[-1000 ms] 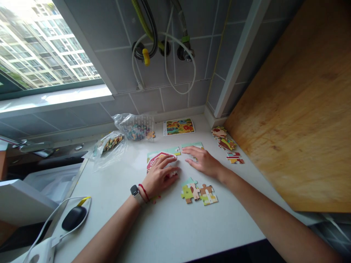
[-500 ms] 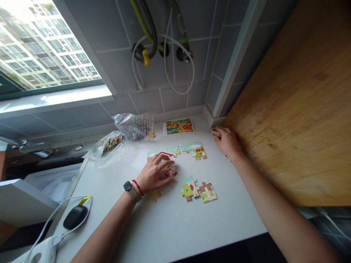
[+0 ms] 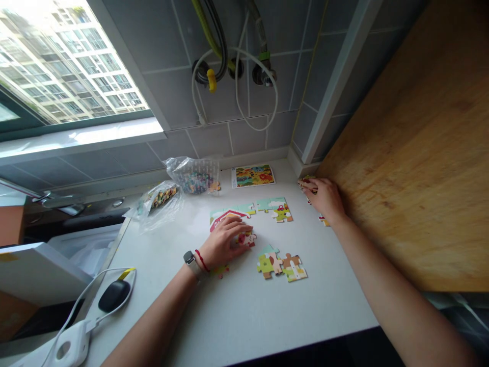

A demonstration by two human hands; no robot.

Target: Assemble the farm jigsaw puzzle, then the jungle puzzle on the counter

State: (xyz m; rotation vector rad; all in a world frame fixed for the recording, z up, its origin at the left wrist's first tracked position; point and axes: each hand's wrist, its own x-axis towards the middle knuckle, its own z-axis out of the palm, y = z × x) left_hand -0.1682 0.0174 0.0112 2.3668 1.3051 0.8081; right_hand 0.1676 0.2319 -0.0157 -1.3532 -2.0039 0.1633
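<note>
My left hand (image 3: 225, 242) rests with fingers apart over a partly joined puzzle; a red barn roof (image 3: 229, 214) shows above it and a red and white piece (image 3: 247, 238) by its fingertips. My right hand (image 3: 326, 199) is at the back right, its fingertips on a pile of loose pieces (image 3: 305, 181); whether it grips one is hidden. Joined pieces with a red car (image 3: 282, 209) lie between the hands. Nearer me lie a green and pink cluster (image 3: 270, 262) and a brown and white piece (image 3: 294, 267) touching it.
Clear plastic bags with pieces (image 3: 194, 181) (image 3: 160, 199) and a colourful picture card (image 3: 253, 176) lie along the wall. A black device (image 3: 114, 295) with a white cable and a white power strip (image 3: 71, 346) are at the left. A wooden panel (image 3: 412, 153) borders the right side.
The view has shifted slightly, so everything appears a little further right. Both hands stay at nearly the same places over the pieces.
</note>
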